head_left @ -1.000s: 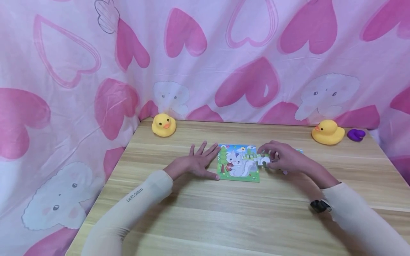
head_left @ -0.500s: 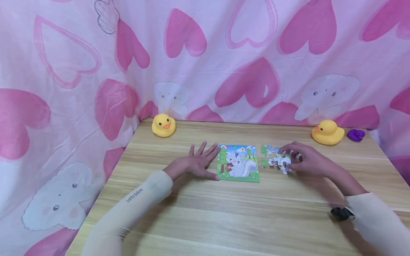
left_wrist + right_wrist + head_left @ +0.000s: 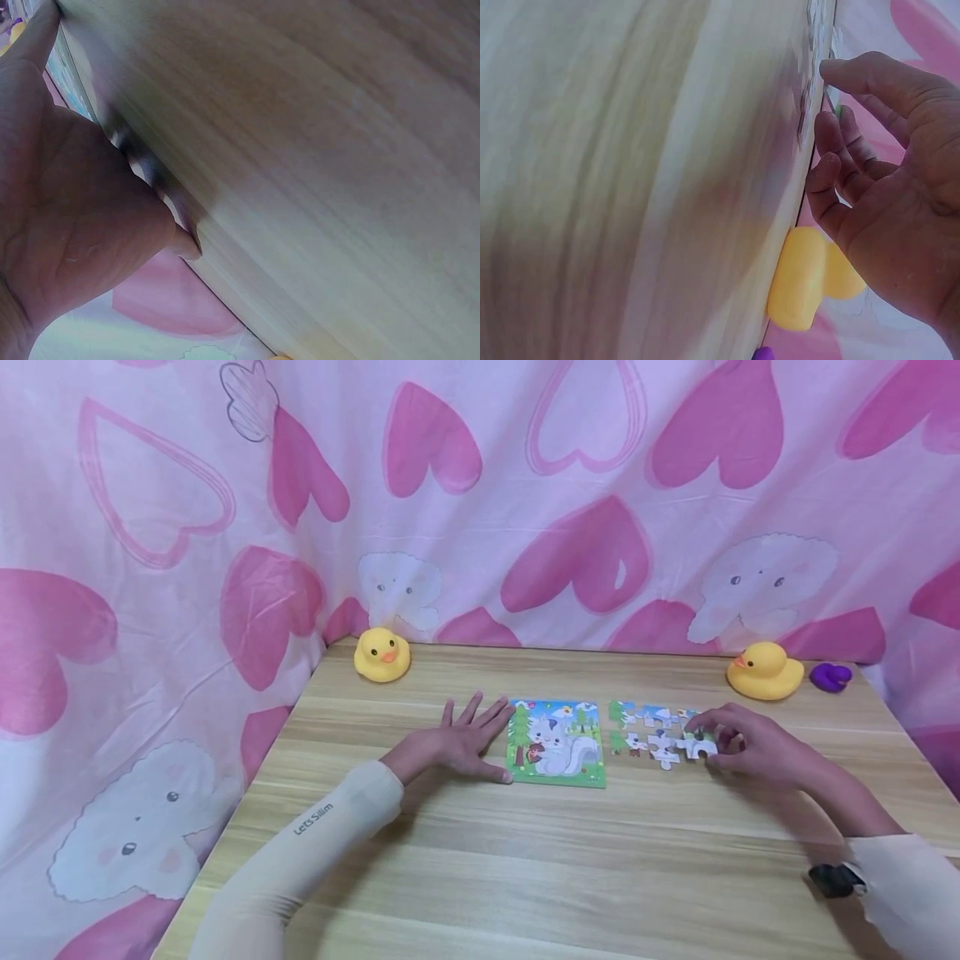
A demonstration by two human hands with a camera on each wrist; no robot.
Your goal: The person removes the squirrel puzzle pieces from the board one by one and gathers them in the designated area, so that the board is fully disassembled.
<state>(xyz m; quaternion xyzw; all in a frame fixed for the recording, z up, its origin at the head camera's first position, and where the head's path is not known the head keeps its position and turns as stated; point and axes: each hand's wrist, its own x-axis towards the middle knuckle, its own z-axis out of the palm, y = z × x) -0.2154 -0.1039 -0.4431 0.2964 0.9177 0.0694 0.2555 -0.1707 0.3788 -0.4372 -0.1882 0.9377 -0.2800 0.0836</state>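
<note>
My left hand (image 3: pixel 467 742) lies on the table with its fingers spread. Its fingertips and thumb meet the left edge of a square squirrel picture card (image 3: pixel 557 752). To the right of that card, several puzzle pieces (image 3: pixel 663 748) lie in two rows, partly joined. At the right end of the lower row, my right hand (image 3: pixel 761 750) pinches a grey-white puzzle piece (image 3: pixel 701 748) between thumb and fingers. In the right wrist view, a thin edge of this piece (image 3: pixel 832 96) shows by the thumb. My right hand hides part of the rows' right end.
On the wooden table (image 3: pixel 480 868), a yellow rubber duck (image 3: pixel 382 655) sits at the back left. Another yellow duck (image 3: pixel 767 672) and a small purple duck (image 3: pixel 831 677) sit at the back right. A pink heart-patterned curtain (image 3: pixel 442 552) hangs behind and to the left.
My right hand has moved right with the puzzle piece, from the picture card's right edge to the right end of the lower row. The left hand has stayed still.
</note>
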